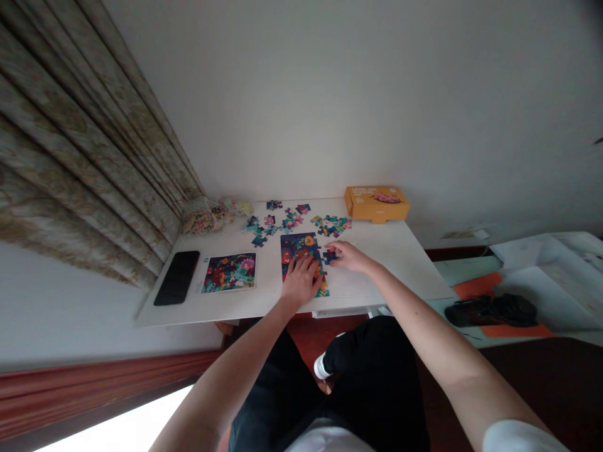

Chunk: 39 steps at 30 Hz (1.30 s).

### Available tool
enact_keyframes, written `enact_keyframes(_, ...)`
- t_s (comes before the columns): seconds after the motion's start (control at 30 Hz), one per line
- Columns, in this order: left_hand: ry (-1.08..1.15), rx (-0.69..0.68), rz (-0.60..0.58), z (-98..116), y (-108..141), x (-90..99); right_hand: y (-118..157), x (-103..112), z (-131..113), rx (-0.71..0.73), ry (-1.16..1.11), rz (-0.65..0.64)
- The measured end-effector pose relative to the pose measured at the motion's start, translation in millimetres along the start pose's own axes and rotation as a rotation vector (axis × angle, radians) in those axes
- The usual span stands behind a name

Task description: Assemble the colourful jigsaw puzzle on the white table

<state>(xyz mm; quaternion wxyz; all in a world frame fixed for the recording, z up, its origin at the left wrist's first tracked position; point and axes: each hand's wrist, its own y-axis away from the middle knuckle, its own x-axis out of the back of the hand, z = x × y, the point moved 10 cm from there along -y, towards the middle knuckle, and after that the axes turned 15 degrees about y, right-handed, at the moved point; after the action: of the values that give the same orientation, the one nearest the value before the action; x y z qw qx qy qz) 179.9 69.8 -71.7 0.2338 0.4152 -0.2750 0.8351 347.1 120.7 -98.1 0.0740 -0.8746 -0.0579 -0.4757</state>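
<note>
My left hand (303,280) lies with fingers spread over a partly joined jigsaw puzzle (298,242) on the white table, hiding its middle. Just right of the puzzle, my right hand (347,256) has its fingers curled onto a dark blue puzzle piece (330,257) beside the puzzle's right edge. Whether that piece is locked into the edge, I cannot tell. Behind the puzzle lie loose puzzle pieces (292,220), some joined in small clusters. Another cluster of pieces (332,225) is at the back right. A printed reference picture (230,272) rests left of the puzzle.
A black phone (176,278) lies at the table's left end. An orange puzzle box (377,203) stands at the back right against the wall. Netted bundles (207,216) sit at the back left by the curtain (89,138). Dark shoes (490,310) are off to the right.
</note>
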Motion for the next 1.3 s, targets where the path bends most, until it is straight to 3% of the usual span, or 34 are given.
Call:
enact_keyframes(0.23, 0.007, -0.005, 0.004, 0.4, -0.5, -0.6, 8.3, 4.1, -10.1, 0.038, -0.053, 0.062)
enact_keyframes(0.9, -0.009, -0.006, -0.009, 3.1, -0.8, 2.2, 18.7, -4.2, -30.2, 0.196, 0.334, 0.088)
enact_keyframes(1.03, 0.006, -0.011, -0.003, 2.8, -0.4, 1.8, 24.5, -1.6, -36.0, 0.179, 0.356, 0.099)
enact_keyframes(1.2, 0.009, -0.011, 0.002, 2.3, -0.2, 2.2, 46.3, 4.8, -39.9, 0.054, 0.328, 0.246)
enact_keyframes(1.3, 0.008, -0.008, 0.001, 2.2, -0.1, 2.7, 60.5, -2.7, -49.8, 0.039, 0.359, 0.262)
